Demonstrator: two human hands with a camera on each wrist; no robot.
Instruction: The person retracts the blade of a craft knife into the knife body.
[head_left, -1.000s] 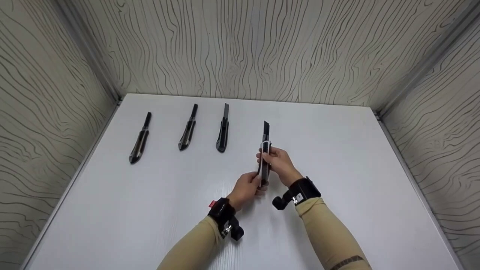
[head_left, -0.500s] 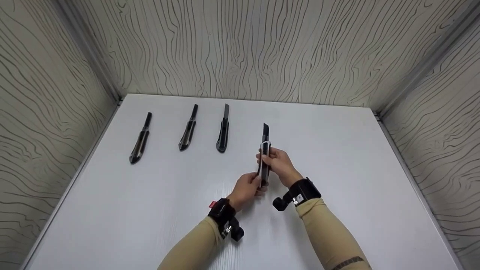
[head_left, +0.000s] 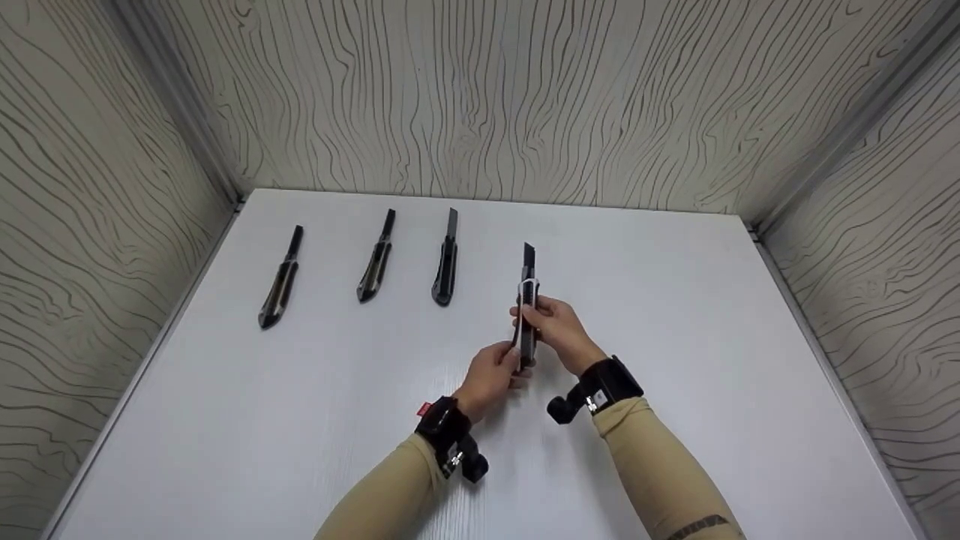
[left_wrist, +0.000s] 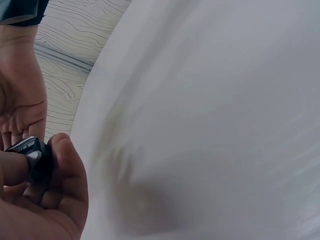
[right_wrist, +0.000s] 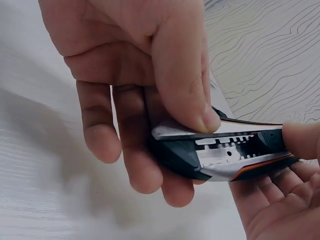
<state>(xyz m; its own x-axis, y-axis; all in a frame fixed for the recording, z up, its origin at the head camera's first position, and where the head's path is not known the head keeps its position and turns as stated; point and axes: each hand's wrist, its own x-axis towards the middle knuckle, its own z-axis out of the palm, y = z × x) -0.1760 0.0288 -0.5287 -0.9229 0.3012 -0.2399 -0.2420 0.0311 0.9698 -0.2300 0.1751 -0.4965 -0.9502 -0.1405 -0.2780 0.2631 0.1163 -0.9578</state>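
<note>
Both hands hold one utility knife (head_left: pixel 528 286) above the white table, its dark blade (head_left: pixel 529 257) extended and pointing away toward the back wall. At the butt end, the left hand (head_left: pixel 486 382) pinches the handle between thumb and fingers. Further forward, the right hand (head_left: pixel 561 334) grips it, thumb lying on the handle's face. The right wrist view shows the handle (right_wrist: pixel 225 155) as silver and dark with orange lines; the right thumb (right_wrist: pixel 301 141) sits at the black slider (right_wrist: pixel 272 141). In the left wrist view, only the knife's dark butt (left_wrist: pixel 37 155) shows.
Three more utility knives lie left of the hands with blades out: one at the far left (head_left: pixel 279 289), one beside it (head_left: pixel 374 266) and one nearer the middle (head_left: pixel 446 262). Wood-grain panels (head_left: pixel 480 97) enclose the white table (head_left: pixel 675 300) at back and sides.
The held knife dipped slightly toward the body, then came forward again and a little left, with both hands gripping it throughout. The three knives on the table have stayed put.
</note>
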